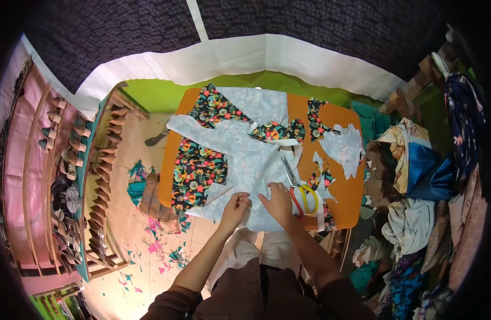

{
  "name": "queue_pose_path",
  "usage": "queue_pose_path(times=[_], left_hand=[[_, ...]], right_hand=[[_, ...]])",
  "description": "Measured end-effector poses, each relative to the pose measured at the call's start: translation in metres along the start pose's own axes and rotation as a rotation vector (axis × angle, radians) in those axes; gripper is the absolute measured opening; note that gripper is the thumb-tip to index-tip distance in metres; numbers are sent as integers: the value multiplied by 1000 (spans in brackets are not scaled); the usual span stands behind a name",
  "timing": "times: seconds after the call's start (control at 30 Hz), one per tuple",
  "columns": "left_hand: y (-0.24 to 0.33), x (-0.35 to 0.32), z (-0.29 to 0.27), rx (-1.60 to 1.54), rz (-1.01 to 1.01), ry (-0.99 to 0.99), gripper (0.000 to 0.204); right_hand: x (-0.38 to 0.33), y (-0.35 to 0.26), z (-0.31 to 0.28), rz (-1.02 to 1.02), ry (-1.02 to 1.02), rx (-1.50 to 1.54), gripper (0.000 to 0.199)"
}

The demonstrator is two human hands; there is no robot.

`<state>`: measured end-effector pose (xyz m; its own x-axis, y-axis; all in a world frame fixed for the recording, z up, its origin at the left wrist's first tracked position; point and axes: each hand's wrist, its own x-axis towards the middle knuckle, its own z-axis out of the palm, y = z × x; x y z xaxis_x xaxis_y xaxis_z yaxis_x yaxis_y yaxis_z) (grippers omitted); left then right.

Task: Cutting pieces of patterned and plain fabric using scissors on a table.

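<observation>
A sheet of cloth (245, 154), pale side up with a dark floral print showing where it is turned over, lies spread over the orange table. On its near part my left hand (236, 209) rests with fingers curled together; whatever they pinch is hidden. To its right, my right hand (278, 204) lies on the same cloth, fingers apart. Just beyond that hand are scissors (298, 186) with metal blades and red and yellow handles. A thin stick-like piece (219, 196) lies on the cloth to the left of my left hand.
Cut floral scraps (317, 120) and a pale crumpled piece (342, 149) lie on the orange tabletop (347, 205). Racks of wooden shoe lasts (100, 194) stand at left. Piled fabrics (416, 218) crowd the right. Colored offcuts (155, 240) litter the tiled floor.
</observation>
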<state>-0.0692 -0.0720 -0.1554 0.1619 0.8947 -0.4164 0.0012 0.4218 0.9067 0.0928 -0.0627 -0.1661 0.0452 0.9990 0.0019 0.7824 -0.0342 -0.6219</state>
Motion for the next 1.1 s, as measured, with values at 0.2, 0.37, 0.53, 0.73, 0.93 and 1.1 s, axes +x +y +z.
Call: queue_pose_path(times=[0.2, 0.37, 0.53, 0.73, 0.93, 1.1], left_hand=[[8, -12, -26, 47, -68, -60, 30], [18, -19, -37, -102, -205, -83, 37], [16, -9, -35, 34, -192, -161, 39], [-14, 23, -29, 153, -135, -165, 42], [15, 22, -5, 115, -71, -111, 40], [48, 1, -12, -477, -132, -153, 34]], right_hand=[[4, -10, 7, 286, -93, 719, 19], [16, -41, -41, 446, -19, 1193, 12], [26, -3, -75, 325, 433, 924, 34], [-8, 4, -14, 279, 198, 357, 46], [-40, 3, 27, 439, 161, 596, 54], [-33, -31, -10, 912, 59, 1303, 70]])
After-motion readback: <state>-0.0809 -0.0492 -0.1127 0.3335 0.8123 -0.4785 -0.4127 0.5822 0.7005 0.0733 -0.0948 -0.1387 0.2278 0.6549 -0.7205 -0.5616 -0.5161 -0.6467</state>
